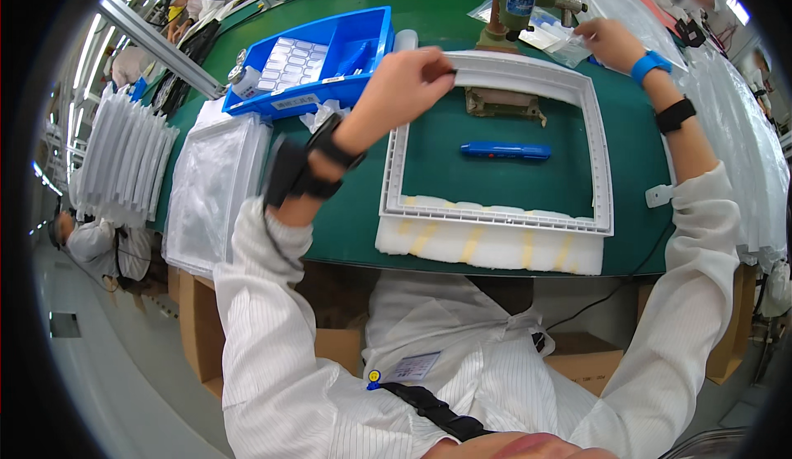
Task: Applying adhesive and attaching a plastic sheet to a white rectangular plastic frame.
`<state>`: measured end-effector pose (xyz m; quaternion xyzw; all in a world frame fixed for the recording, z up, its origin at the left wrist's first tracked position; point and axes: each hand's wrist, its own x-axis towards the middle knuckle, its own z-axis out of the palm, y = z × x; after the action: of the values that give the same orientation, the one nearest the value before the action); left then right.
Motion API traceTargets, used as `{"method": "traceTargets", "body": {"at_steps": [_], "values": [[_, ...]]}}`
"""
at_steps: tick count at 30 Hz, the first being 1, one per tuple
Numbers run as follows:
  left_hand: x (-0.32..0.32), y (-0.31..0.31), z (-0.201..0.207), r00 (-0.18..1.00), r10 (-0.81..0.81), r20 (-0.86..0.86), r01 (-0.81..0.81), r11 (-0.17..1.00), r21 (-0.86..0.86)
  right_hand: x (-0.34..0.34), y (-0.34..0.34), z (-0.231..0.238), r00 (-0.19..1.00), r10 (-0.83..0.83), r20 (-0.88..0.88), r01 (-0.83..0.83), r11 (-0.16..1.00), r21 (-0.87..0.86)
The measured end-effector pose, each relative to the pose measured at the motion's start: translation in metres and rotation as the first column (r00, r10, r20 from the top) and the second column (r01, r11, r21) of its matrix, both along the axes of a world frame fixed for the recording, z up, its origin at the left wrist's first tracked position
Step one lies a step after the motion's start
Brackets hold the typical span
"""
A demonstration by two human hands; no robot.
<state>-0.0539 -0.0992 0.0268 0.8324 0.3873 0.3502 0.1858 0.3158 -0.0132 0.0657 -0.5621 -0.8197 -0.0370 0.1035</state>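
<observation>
A white rectangular plastic frame (pixel 604 162) lies on the green table in front of me, its near side on a white foam pad (pixel 487 249) with yellow strips. Inside its opening rests a blue pen-shaped tool (pixel 505 150). My left hand (pixel 404 88) is over the frame's far left corner, thumb and fingers pinched together, with a small dark bit at the fingertips. Beyond the far right corner, my right hand (pixel 612 44) has its fingers drawn together beside a clear plastic bag (pixel 565 49); what they hold, if anything, is hidden.
A green bench press (pixel 517 1) stands behind the frame, its base (pixel 503 103) reaching into the opening. A blue bin (pixel 363 47) with labels sits at the back left. Bagged flat parts (pixel 214 187) lie left; wrapped white parts (pixel 738 145) are stacked right.
</observation>
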Motion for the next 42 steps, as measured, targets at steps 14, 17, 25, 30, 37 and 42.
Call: {"method": "traceTargets", "body": {"at_steps": [14,17,25,30,37,42], "values": [[0.070,0.099,-0.045,0.975,-0.059,0.214,0.097,0.980,-0.171,-0.042,0.190,0.125,0.714,0.101,-0.693,0.155,0.942,0.297],[0.065,0.103,-0.048,0.985,-0.028,0.168,0.062,0.978,-0.201,-0.059,0.185,0.129,0.876,0.030,-0.481,0.163,0.921,0.355],[0.044,0.104,-0.060,0.988,0.016,0.151,0.021,0.972,-0.236,-0.118,0.102,0.128,0.649,0.109,-0.753,0.285,0.882,0.374],[0.072,0.103,-0.054,0.988,-0.029,0.152,0.054,0.985,-0.165,-0.070,0.083,0.132,0.917,0.268,-0.296,0.111,0.541,0.834],[0.084,0.099,-0.053,0.989,-0.058,0.139,0.075,0.990,-0.119,-0.087,-0.031,0.112,0.527,0.604,-0.598,0.121,0.643,0.756],[0.070,0.097,-0.063,0.994,-0.044,0.103,0.049,0.998,-0.050,-0.108,-0.074,0.082,0.464,0.622,-0.631,0.096,0.673,0.733]]}}
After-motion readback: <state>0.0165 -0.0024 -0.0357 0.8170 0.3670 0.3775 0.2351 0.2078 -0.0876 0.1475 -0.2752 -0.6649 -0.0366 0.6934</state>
